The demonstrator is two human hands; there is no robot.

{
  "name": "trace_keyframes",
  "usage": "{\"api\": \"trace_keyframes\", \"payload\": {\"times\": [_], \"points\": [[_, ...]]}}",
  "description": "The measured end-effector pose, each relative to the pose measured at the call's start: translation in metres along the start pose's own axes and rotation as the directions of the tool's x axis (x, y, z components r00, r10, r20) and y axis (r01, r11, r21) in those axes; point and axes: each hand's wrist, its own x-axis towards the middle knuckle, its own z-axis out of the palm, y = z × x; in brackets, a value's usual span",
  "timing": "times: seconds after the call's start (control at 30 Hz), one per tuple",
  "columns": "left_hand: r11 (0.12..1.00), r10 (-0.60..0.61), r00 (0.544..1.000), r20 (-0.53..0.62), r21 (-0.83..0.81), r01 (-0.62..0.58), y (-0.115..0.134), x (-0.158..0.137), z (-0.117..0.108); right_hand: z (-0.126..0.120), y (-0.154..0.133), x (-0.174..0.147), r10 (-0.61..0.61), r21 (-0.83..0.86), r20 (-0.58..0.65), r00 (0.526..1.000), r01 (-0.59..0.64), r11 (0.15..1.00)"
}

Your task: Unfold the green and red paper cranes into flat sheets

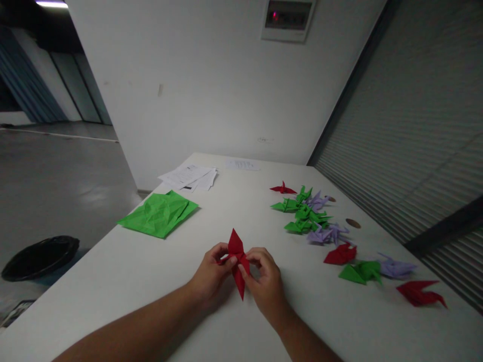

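Note:
A red origami crane (236, 245) is pinched between both hands above the near middle of the table. Its two broad pointed wings stick out, one away from me and one toward me. My left hand (214, 269) grips its left side, thumb on top near the centre. On the other side, my right hand (265, 277) holds it with thumb and forefinger close to the middle fold. Parts of the folded paper are covered by the fingers.
Several green paper cranes (302, 226), purple cranes (397, 266) and red cranes (420, 293) lie along the table's right side. Green paper sheets (158, 213) and printed papers (188, 177) lie at left. A black-lined bin (39, 259) stands beyond the table's left edge.

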Motion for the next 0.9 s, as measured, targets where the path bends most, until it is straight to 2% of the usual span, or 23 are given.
{"api": "trace_keyframes", "payload": {"times": [0.1, 0.2, 0.33, 0.4, 0.47, 0.5, 0.57, 0.67, 0.73, 0.83, 0.9], "points": [[1.000, 0.005, 1.000, -0.013, -0.002, -0.005, -0.001, 0.002, -0.003, 0.000, 0.004, 0.000, 0.045, 0.063, 0.024, 0.999, -0.046, 0.997], [0.999, 0.050, 0.999, -0.020, 0.018, -0.050, -0.004, 0.005, -0.006, 0.003, 0.010, -0.003, 0.207, 0.183, 0.039, 0.978, -0.211, 0.960], [0.975, 0.178, 0.984, -0.022, 0.143, -0.173, -0.007, 0.011, -0.015, 0.007, 0.014, -0.004, 0.444, 0.333, 0.187, 0.876, -0.482, 0.810], [0.941, 0.253, 0.967, 0.027, 0.226, -0.253, -0.008, 0.013, -0.021, 0.004, 0.010, -0.003, 0.463, 0.408, 0.270, 0.844, -0.536, 0.739], [0.904, 0.307, 0.948, 0.090, 0.285, -0.319, -0.006, 0.015, -0.026, 0.000, 0.003, 0.000, 0.434, 0.460, 0.324, 0.841, -0.541, 0.704], [0.890, 0.319, 0.940, 0.118, 0.305, -0.340, -0.004, 0.015, -0.027, -0.003, -0.001, 0.001, 0.414, 0.466, 0.340, 0.844, -0.534, 0.706], [0.869, 0.318, 0.933, 0.166, 0.343, -0.357, 0.001, 0.013, -0.027, -0.007, -0.006, 0.004, 0.377, 0.422, 0.330, 0.865, -0.493, 0.761], [0.836, 0.296, 0.932, 0.210, 0.416, -0.359, 0.010, 0.008, -0.021, -0.008, -0.008, 0.006, 0.342, 0.273, 0.228, 0.912, -0.397, 0.876], [0.834, 0.286, 0.937, 0.201, 0.429, -0.347, 0.014, 0.004, -0.017, -0.006, -0.005, 0.007, 0.345, 0.188, 0.182, 0.921, -0.377, 0.907], [0.871, 0.265, 0.953, 0.148, 0.388, -0.303, 0.015, 0.002, -0.013, -0.005, -0.002, 0.008, 0.404, 0.131, 0.174, 0.898, -0.428, 0.894], [0.879, 0.255, 0.959, 0.123, 0.384, -0.283, 0.013, 0.002, -0.014, -0.007, -0.003, 0.010, 0.473, 0.158, 0.194, 0.860, -0.503, 0.850]]}}
